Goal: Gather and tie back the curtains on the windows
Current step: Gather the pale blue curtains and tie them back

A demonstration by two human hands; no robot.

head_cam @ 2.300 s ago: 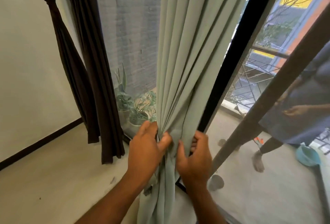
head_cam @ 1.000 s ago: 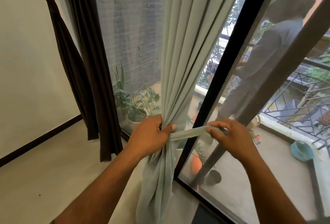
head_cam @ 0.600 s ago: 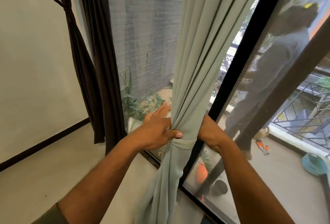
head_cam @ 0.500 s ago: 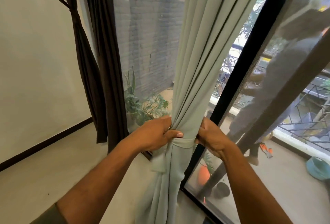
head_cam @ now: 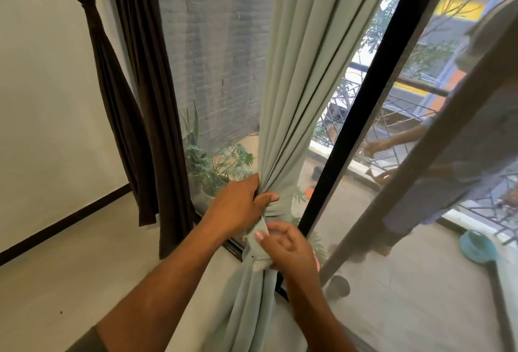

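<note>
A pale green curtain hangs in front of the window, bunched into a narrow bundle at waist height. A matching green tie-back band is wrapped around the bundle. My left hand grips the gathered curtain at the band, thumb pressed across the front. Just below it, my right hand pinches the loose hanging end of the band. The lower curtain falls loose to the floor.
A dark brown curtain hangs at the left, and another brown one is tied against the white wall. A black window frame stands right of the green curtain. Potted plants and a person are outside the glass.
The band has been wrapped around the bundle. My right hand came from behind the curtain to the front and now pinches the band's hanging end below my left hand.
</note>
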